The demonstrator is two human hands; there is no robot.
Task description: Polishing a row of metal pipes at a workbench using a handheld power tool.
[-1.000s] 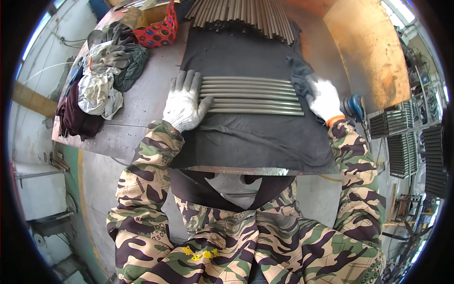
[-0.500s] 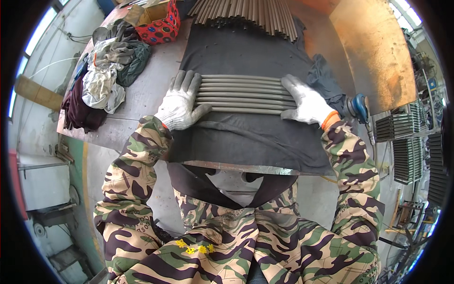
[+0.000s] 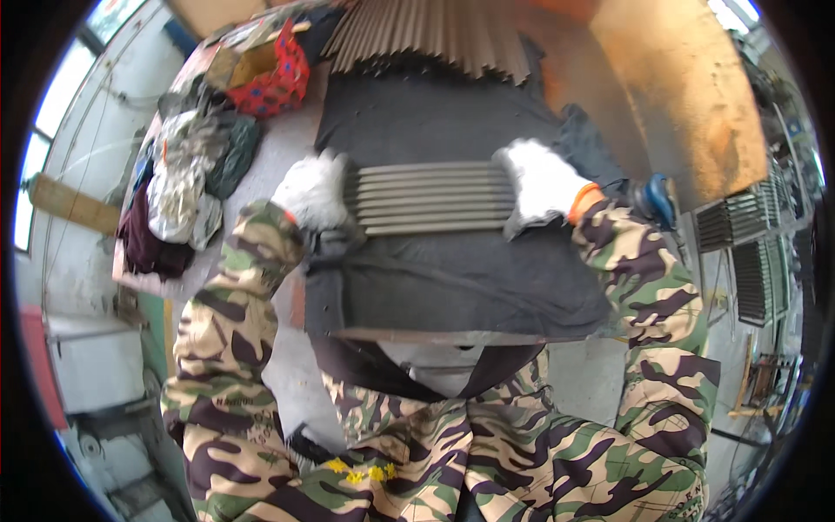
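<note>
A flat row of several slim grey metal tubes [image 3: 435, 200] lies side by side across the dark cloth [image 3: 417, 291] before me. Their ends are hidden in my gloved hands. At the left end, my left hand [image 3: 315, 193] is closed round the tubes, its white and grey glove somewhat blurred. My right hand [image 3: 541, 187], in a similar glove with an orange cuff, has its fingers curled over the right end. Whether the row is pressed to the cloth or slightly raised, I cannot tell.
Beyond the row lies a big pile of brown metal tubes [image 3: 435, 39]. Rags [image 3: 178, 183] and a red patterned box [image 3: 274, 83] occupy the table's left side. To the right are a dark crumpled cloth [image 3: 587, 152], a blue tool [image 3: 657, 200] and a tall rusty-orange board [image 3: 687, 96].
Both hands were flat with fingers stretched at the row's ends; now they are curled round them. The whole view has shifted a little, with the table lower in it.
</note>
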